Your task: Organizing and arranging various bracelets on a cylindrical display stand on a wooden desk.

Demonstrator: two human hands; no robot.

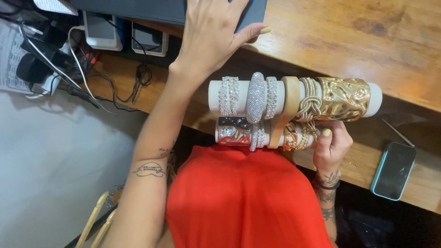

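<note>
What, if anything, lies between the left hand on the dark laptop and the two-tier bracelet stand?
Nothing visible. The left hand rests on the dark laptop; only bare wooden desk separates it from the white two-tier bracelet stand, which the right hand grips.
</note>
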